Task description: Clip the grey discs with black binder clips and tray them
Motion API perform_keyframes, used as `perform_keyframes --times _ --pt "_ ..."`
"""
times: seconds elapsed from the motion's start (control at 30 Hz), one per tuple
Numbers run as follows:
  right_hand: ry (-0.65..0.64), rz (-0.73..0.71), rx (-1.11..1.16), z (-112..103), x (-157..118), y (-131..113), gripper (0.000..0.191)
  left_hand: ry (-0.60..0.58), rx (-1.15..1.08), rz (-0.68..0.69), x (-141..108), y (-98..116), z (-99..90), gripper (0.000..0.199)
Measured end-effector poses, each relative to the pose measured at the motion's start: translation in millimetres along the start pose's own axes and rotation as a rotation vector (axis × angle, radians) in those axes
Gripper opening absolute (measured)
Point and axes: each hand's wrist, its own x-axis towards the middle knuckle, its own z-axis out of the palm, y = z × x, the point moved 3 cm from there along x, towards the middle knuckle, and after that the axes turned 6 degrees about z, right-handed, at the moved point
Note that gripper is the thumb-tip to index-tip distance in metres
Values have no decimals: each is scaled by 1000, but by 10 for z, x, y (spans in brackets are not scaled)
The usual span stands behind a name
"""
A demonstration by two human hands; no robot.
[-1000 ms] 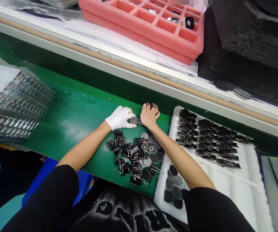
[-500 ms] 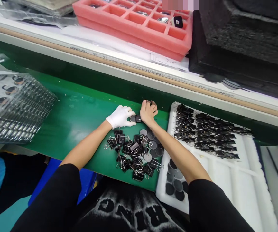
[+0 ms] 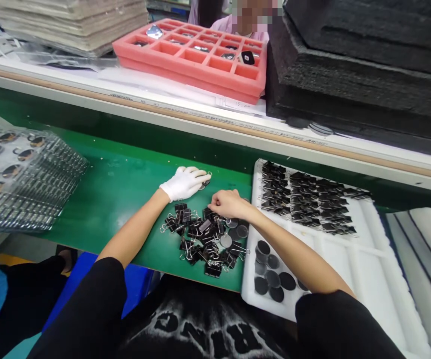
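My left hand [image 3: 186, 183], in a white glove, has its fingers closed over a black binder clip [image 3: 205, 185] with a wire handle sticking out. The glove covers most of that clip and any disc in it. Bare and curled, my right hand [image 3: 230, 204] rests at the upper edge of a heap of black binder clips [image 3: 204, 227]. Its fingertips are pressed together, and what they hold, if anything, is hidden. Several round grey and dark discs [image 3: 225, 241] lie at the right side of the heap, partly under my right hand.
On the right, a white foam tray [image 3: 365, 279] holds rows of clips [image 3: 305, 199] and loose dark discs [image 3: 273, 278]. Stacked clear plastic trays [image 3: 51, 184] stand left. A pink foam tray [image 3: 185, 72] and black foam blocks [image 3: 357, 85] sit on the shelf; a person [image 3: 228, 25] is beyond.
My right hand has moved back towards me from beside the clipped disc to the heap, its fingers curling. My left hand has flattened over the clip. The camera view has shifted slightly.
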Motion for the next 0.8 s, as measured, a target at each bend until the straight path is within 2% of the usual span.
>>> perform_keyframes --times 0.07,0.17,0.23,0.3,0.37,0.43,0.5,0.6,0.67,0.8 --pt "-2 16 68 -38 47 71 38 -4 61 -64 -38 -29 -22 49" --pt "109 76 272 -178 130 212 45 29 124 -172 -80 -60 -95 47" --pt "197 120 373 -275 194 295 47 50 96 -187 -66 -77 -156 50" --pt "230 136 392 -350 249 351 48 0 27 -142 -18 -96 -195 59" --pt "203 135 398 -404 269 400 51 -135 -30 -86 26 -122 -202 65" --pt "121 130 389 -436 247 463 53 -251 -51 -79 37 -164 -198 64" --pt "24 80 367 -445 202 526 53 -294 -60 -101 12 -210 -188 63" --pt "-16 -143 349 -432 159 551 52 -250 -50 -141 -58 -275 -147 61" --pt "-28 -225 367 -389 173 536 52 -175 -31 -160 -106 -315 -111 55" --pt "-108 -130 393 -306 286 480 49 -48 -21 -208 -190 -370 -59 47"
